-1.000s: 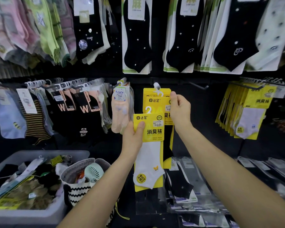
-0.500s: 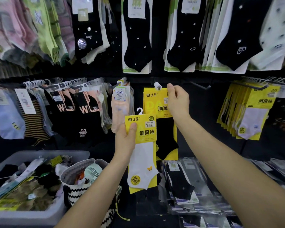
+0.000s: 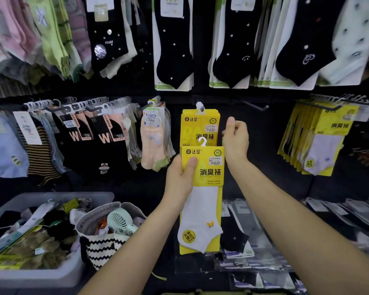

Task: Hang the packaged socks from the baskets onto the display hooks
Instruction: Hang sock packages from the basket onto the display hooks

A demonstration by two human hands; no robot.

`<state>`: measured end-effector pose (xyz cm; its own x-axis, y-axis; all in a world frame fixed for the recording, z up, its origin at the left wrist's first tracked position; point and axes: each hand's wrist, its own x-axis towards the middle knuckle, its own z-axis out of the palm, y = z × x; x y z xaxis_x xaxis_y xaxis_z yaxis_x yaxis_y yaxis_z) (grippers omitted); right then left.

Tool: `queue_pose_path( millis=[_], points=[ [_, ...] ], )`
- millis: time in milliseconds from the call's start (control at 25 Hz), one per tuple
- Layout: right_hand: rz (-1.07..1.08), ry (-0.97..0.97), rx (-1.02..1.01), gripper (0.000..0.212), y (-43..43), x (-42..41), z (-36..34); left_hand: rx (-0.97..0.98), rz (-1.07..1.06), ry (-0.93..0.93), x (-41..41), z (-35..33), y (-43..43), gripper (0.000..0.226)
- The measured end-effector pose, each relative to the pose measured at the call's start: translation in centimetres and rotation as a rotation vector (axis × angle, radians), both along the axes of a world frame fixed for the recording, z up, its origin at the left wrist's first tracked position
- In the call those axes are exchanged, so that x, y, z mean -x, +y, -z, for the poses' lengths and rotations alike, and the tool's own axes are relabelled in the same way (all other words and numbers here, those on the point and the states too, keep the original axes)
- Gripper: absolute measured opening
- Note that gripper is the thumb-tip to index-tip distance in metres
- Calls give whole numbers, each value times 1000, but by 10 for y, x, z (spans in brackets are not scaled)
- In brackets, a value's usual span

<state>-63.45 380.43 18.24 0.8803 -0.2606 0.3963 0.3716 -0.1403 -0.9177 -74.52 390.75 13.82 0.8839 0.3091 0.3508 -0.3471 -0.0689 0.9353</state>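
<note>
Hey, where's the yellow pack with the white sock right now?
In the head view, centre frame: the left hand grips the yellow pack by its left edge, just below the hanging yellow packs, with the right hand to its upper right.

A mint-green handheld fan (image 3: pixel 120 223) lies in the open mouth of a fabric bag (image 3: pixel 102 250) patterned with black-and-white zigzags. A thin yellow cord (image 3: pixel 159 276) trails out just below the bag. A black wall panel (image 3: pixel 264 145) stands behind.
</note>
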Motion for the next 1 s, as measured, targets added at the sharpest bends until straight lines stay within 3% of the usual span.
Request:
queue_pose_path(
  millis=[360,640,800,1000],
  points=[
    [79,6,-126,30,-33,12,10,-34,39,42,18,29,-32,14],
    [20,-41,-178,38,-22,16,-10,-113,-65,-53,-3,-7,-19,13],
    [-103,-114,-15,42,-6,24,-18,-85,-100,-69,-26,-38,-12,15],
    [-204,-178,149,11,1,23,-30,-58,-125,16,-47,-56,-3,19]
  ],
)
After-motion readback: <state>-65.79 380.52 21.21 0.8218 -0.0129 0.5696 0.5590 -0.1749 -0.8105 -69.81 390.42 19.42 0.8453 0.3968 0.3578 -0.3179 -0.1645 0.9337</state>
